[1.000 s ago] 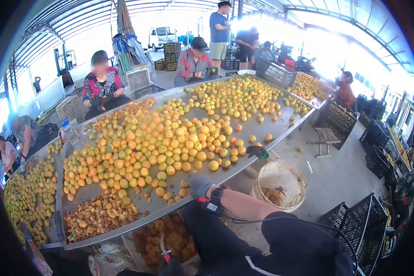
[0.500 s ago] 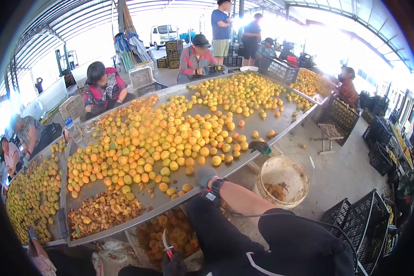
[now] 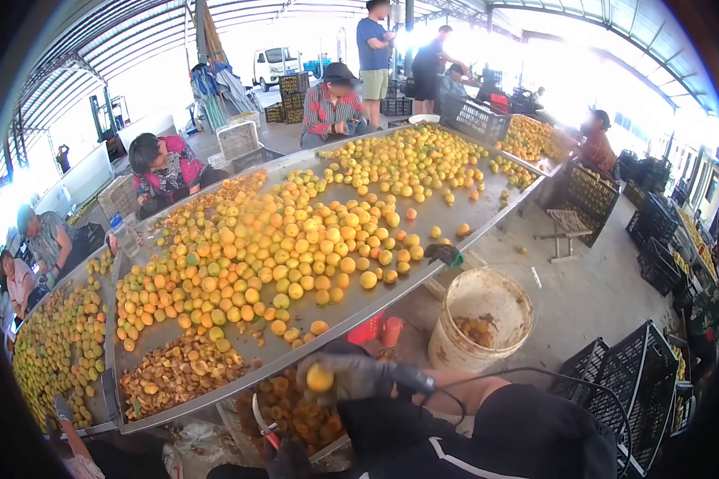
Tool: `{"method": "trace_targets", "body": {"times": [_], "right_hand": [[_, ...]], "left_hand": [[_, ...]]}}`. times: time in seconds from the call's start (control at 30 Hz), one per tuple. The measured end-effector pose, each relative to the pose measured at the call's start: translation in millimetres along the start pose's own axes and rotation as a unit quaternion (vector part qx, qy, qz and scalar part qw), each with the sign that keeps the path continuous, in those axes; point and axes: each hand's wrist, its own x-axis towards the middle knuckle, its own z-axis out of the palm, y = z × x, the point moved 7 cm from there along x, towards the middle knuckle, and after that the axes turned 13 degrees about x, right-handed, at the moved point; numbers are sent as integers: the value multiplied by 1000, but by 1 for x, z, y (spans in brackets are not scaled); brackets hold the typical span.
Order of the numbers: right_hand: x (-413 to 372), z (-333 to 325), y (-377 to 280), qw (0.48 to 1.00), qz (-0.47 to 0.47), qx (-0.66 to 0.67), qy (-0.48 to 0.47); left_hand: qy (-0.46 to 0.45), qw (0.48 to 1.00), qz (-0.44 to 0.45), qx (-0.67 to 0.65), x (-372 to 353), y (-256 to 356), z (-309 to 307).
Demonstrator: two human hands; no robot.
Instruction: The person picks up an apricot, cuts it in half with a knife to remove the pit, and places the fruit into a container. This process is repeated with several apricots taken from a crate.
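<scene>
My right hand [image 3: 351, 375], in a dark glove with a strap and a black device at the wrist, closes on a yellow-orange apricot [image 3: 320, 378]. It is beside the near edge of the metal table [image 3: 403, 299], above a container of opened apricots [image 3: 299, 407]. Lower down, my dark-gloved left hand [image 3: 286, 461] is closed round the red handle of a knife [image 3: 263, 421], its curved blade pointing up. Whole apricots [image 3: 295, 247] cover much of the table. A heap of brownish fruit pieces [image 3: 188, 371] lies at its near left corner.
A dirty white bucket [image 3: 487, 307] with scraps stands right of the table, beside a red container [image 3: 391, 330]. Black crates [image 3: 631, 383] are at the lower right, with a cable crossing before them. A dark glove [image 3: 443, 254] lies on the table edge. Several people sit around.
My right hand has come off the table's near edge, moving down and left towards the knife, and now shows an apricot in it. My left hand keeps the knife, slightly shifted left.
</scene>
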Motion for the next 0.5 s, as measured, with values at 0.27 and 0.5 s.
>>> {"method": "trace_targets", "body": {"times": [0.27, 0.5], "right_hand": [[-25, -12, 152, 930, 261, -256, -39], [-23, -15, 149, 918, 215, -333, 2]], "left_hand": [[64, 953, 156, 253, -27, 28, 28], [10, 900, 285, 329, -31, 36, 51]]}}
